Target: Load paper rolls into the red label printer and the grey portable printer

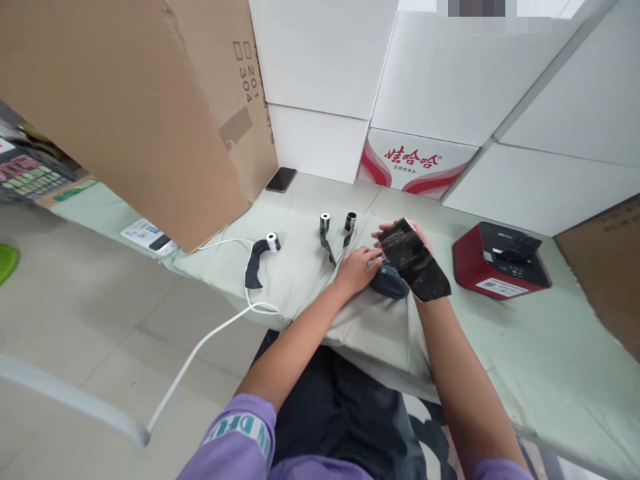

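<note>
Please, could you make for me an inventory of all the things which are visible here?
Table: one, pale green cover, centre
Sheet: one, black, right of centre
Blue device: one, dark blue, table centre
Small rolls: three, black and white, table left and centre
Red machine: one, red and black, table right
Phone: one, black, table back
Cable: at least one, white, left
Brown boxes: two, brown, left and right edge
White boxes: at least six, white, one red-lettered, back
Packages: several, mixed colours, far left
Floor: one, grey, lower left
Sleeves: two, purple, bottom
Left hand: one, bare, beside blue device
Right hand: one, bare, partly behind sheet
</note>
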Tool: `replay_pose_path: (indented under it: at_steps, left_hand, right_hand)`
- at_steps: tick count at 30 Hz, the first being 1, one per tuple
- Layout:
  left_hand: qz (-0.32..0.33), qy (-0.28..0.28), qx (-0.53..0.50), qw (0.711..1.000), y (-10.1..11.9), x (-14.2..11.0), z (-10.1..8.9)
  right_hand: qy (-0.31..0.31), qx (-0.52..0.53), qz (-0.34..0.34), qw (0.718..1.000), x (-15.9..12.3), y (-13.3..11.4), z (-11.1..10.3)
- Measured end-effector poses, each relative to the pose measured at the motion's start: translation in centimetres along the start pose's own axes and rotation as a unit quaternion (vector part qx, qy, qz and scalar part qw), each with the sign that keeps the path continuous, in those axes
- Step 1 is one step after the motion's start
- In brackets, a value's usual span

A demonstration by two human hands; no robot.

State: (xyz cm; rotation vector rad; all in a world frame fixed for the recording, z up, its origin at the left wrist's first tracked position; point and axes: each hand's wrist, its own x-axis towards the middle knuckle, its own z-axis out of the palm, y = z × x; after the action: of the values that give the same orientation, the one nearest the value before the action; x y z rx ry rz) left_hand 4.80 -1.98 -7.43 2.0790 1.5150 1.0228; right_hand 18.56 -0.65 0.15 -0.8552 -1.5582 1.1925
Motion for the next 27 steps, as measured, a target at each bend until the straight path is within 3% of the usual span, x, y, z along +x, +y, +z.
replay_pose_path:
  at_steps: [4,7,10,13,18,24,27]
  left_hand:
    - [-0.018,-0.016,-0.020,1.000,0.5,-0.2,-0.4]
    - [-0.020,-0.019,-0.023,0.999,0.6,-0.3,-0.8]
    - [-0.012,-0.024,-0.027,0.999,0.6,-0.3,-1.0]
    - [0.001,-0.018,-0.049,0.999,0.4,-0.5,-1.1]
    - [0.030,-0.002,-0.091,0.995,0.5,-1.0,-1.3]
    - [0.137,0.001,-0.092,0.986,0.4,-1.2,-1.5]
    - [0.156,-0.004,-0.083,0.984,0.1,-1.3,-1.4]
  right_hand:
    - [0.109,0.021,-0.036,0.993,-0.4,1.9,-4.3]
    - [0.138,-0.100,-0.064,0.983,-0.8,2.8,-5.8]
    - [0.098,-0.243,-0.082,0.962,-1.0,3.2,-6.3]
    - [0.048,-0.317,-0.077,0.944,-1.0,3.4,-6.3]
    - [0.039,-0.343,-0.052,0.937,-1.2,3.7,-5.7]
    - [0.026,-0.368,-0.057,0.928,-1.2,3.9,-5.3]
    - [0.026,-0.384,-0.059,0.921,-1.3,4.0,-5.4]
